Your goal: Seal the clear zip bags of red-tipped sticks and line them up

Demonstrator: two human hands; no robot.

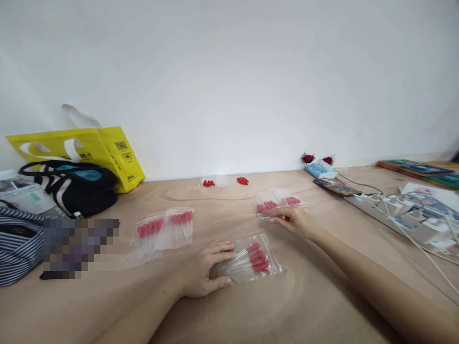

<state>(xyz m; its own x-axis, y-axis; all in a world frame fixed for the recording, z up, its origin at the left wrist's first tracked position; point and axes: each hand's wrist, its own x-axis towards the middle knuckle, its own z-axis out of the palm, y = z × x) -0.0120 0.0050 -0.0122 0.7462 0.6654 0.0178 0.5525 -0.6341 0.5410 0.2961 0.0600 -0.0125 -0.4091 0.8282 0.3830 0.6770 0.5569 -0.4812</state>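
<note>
My left hand (208, 270) lies with fingers and thumb apart at the left end of a clear zip bag (274, 265), touching it. Inside are several droppers with red bulbs (258, 258) and thin clear tubes pointing left. Farther off, my right hand (296, 220) reaches to the near edge of a pair of overlapping bags (281, 195) holding red-bulbed droppers. Its fingers are drawn together, with a bit of red showing beneath them. What they grip is hidden. Left of my left hand lie more bags of droppers (165, 231), partly overlapping.
Small bags with red bulbs (222, 180) lie by the wall. At left are a yellow bag (125, 162), a black bag (93, 191), a clear plastic container (32, 196) and striped cloth (17, 248). At right are a phone (337, 187), a power strip (380, 215) and cables.
</note>
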